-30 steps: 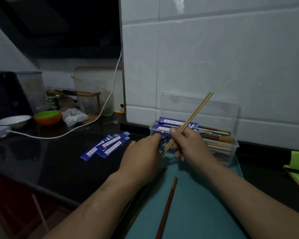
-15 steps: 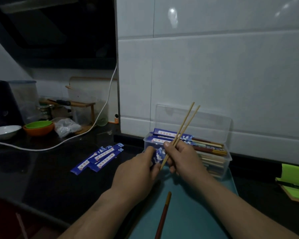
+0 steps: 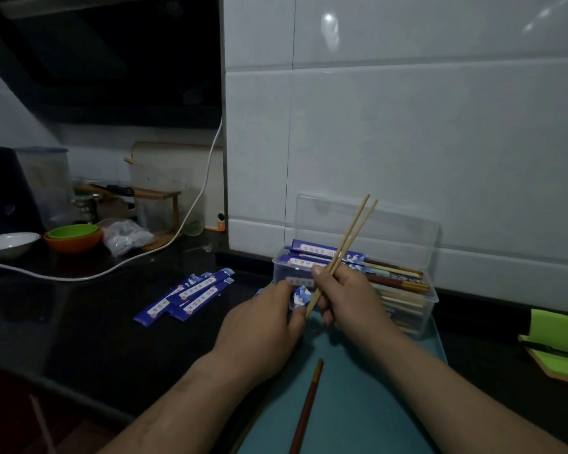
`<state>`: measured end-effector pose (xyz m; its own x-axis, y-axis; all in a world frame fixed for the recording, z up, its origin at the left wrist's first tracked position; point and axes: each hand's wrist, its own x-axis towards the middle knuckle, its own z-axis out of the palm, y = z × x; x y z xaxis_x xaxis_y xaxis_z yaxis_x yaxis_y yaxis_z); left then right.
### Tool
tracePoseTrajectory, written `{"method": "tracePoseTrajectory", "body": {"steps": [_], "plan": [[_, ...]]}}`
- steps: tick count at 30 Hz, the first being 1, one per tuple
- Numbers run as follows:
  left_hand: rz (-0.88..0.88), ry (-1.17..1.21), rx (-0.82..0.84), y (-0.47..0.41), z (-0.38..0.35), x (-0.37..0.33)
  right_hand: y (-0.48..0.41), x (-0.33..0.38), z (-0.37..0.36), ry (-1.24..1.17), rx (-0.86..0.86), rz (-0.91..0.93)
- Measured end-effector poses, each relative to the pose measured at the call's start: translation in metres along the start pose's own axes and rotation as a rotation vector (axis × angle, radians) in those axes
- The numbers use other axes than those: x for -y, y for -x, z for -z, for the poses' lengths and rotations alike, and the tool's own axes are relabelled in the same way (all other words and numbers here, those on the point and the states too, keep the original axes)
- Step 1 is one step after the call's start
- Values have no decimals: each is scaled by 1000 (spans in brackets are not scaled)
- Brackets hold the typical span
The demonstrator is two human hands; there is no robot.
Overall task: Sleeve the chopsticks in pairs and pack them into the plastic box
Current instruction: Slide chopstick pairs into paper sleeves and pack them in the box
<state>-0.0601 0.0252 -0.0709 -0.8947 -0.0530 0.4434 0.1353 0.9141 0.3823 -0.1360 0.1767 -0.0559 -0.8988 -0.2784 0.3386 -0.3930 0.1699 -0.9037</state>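
Chopsticks (image 3: 341, 253) pinched as a pair in right hand (image 3: 348, 299) — long axis slants up-right, lower tips just right of blue sleeve (image 3: 300, 296) pinched by left hand (image 3: 263, 326).

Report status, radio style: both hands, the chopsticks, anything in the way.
Right hand pinching bamboo chopstick pair, tips down. Left hand holding blue sleeve at the tips. Nothing between them; plastic box open behind.

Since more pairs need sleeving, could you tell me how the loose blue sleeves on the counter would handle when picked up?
The blue sleeves lie flat and thin, so probably light and floppy. The black counter looks glossy, so they may slide when pinched.
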Motion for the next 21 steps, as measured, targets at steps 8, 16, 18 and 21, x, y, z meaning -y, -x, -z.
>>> {"method": "tracePoseTrajectory", "body": {"steps": [8, 16, 18, 21], "plan": [[-32, 66, 42, 3, 0, 6, 0, 12, 8, -214, -194, 53], [-57, 198, 47, 5, 6, 0, -3, 15, 13, -302, -323, 61], [-62, 208, 31, 5, 7, -2, -2, 14, 11, -298, -285, 61], [-59, 221, 18, 7, 7, -4, 0, 14, 8, -286, -183, 62]]}}
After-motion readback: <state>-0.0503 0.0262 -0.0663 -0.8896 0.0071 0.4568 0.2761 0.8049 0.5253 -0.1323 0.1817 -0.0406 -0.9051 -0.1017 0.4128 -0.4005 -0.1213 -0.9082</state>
